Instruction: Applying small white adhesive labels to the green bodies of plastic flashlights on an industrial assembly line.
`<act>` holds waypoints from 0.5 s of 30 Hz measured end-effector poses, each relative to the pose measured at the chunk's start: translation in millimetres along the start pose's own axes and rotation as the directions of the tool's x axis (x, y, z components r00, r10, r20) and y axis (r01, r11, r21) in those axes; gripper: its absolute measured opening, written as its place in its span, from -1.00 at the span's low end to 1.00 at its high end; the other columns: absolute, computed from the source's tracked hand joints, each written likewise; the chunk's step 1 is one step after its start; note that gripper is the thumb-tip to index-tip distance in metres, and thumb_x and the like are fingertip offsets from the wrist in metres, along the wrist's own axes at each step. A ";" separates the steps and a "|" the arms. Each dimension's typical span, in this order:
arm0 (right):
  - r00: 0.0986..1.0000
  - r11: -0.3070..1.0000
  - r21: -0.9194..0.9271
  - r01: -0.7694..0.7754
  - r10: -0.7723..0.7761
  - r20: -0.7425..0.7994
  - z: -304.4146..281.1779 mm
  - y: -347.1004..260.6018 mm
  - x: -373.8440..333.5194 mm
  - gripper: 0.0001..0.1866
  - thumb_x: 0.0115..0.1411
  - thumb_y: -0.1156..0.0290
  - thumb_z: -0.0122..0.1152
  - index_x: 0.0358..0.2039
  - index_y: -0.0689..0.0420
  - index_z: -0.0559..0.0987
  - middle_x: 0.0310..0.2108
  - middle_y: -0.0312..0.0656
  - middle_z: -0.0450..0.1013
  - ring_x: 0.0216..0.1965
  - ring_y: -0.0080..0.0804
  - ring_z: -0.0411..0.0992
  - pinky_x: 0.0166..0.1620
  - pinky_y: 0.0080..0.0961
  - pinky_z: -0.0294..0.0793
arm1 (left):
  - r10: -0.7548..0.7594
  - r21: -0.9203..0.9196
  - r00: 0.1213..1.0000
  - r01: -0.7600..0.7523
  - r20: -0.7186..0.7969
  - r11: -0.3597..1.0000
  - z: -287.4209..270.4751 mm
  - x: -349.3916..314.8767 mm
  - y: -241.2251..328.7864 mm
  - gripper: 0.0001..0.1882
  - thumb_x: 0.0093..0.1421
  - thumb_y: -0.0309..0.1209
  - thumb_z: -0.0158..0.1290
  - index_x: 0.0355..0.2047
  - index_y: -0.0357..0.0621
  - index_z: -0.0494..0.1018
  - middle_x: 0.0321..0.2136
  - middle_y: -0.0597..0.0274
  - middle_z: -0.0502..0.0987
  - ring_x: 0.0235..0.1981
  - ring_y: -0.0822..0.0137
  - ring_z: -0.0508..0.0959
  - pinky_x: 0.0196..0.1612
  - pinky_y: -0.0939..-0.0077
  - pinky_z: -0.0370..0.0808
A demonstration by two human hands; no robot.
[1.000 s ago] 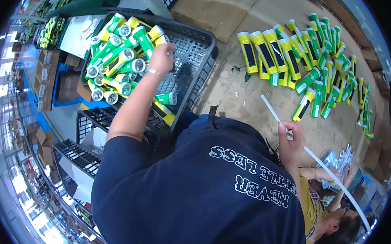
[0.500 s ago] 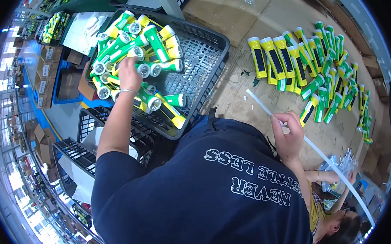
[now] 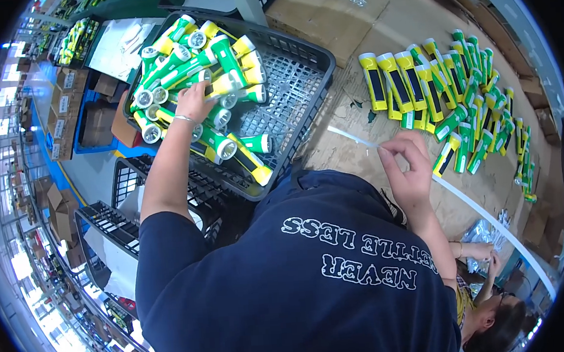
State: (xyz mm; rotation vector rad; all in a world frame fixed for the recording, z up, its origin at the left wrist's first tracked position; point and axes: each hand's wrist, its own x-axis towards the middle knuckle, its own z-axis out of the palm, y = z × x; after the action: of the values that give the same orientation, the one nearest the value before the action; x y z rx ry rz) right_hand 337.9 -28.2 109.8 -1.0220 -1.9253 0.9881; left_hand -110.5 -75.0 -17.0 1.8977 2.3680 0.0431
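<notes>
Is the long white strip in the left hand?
No, the right hand pinches the white strip, while the left hand holds a yellow flashlight.

Cold, white daylight glared through windows (image 3: 23, 266) along the left rim of a long factory hall, where cluttered rows of work stations curved into the distance. Blue and yellow bands (image 3: 69, 177) ran across the grey floor (image 3: 104, 177), past stacked brown cartons (image 3: 68, 111) and an open box (image 3: 62, 218) with its flaps raised. A grey post (image 3: 249, 4) rose at the top, beside a wide bench (image 3: 340, 121) faced in scuffed, stained cardboard. A pale beam (image 3: 525, 38) crossed the upper right, with more cardboard below it.
</notes>
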 end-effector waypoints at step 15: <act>0.964 0.888 0.377 -0.263 0.254 0.074 6.5 10.4 7.6 -0.92 0.11 0.51 0.15 -0.38 0.21 0.47 -0.44 -0.37 0.36 -0.41 -0.70 0.29 -0.31 -0.76 0.27 | 0.405 -0.964 0.910 0.181 0.088 -0.196 -75.0 -27.8 240.2 -0.49 0.15 -0.32 -0.18 0.09 -0.23 0.04 -0.23 0.12 0.34 -0.36 0.34 0.48 -0.28 0.48 0.44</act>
State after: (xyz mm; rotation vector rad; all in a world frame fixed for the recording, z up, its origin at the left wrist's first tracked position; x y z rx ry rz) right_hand 332.4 -19.3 99.8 -1.0499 -1.5461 1.4684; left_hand 121.2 -46.0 80.7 0.9319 0.8882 1.1149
